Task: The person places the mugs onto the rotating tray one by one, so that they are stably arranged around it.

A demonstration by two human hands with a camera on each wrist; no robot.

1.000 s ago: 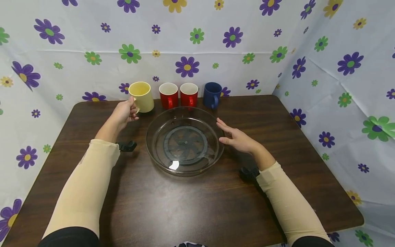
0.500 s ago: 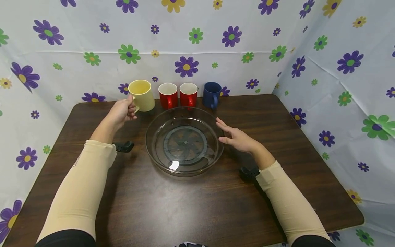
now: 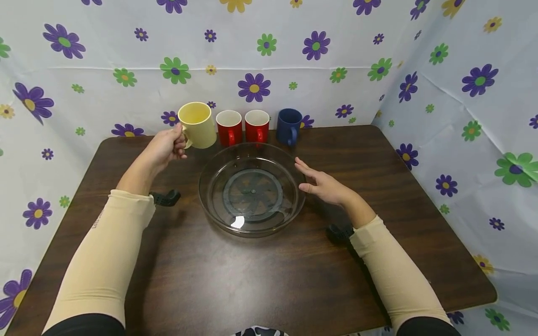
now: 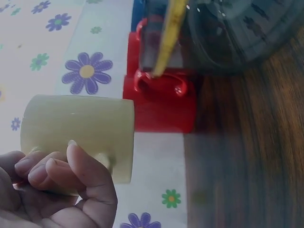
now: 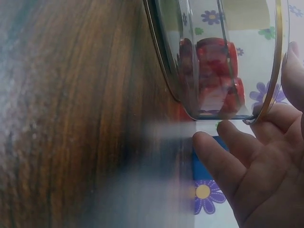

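My left hand holds a pale yellow mug by its handle at the back left, beside the red mugs. In the left wrist view, fingers and thumb curl at the handle of the yellow mug. Whether its base is off the tabletop is hard to tell. A large smoky glass bowl stands mid-table. At its right side is my right hand, fingers fairly straight. In the right wrist view, that hand has its fingertips at the bowl's rim; firm contact is unclear.
Behind the bowl stand a left red mug, a right red mug and a dark blue mug, all upright along the back edge of the brown table. A flowered sheet hangs right behind them.
The yellow mug has shifted slightly up and to the right, closer to the left red mug, carried by my left hand. My right hand and the bowl stay where they were.
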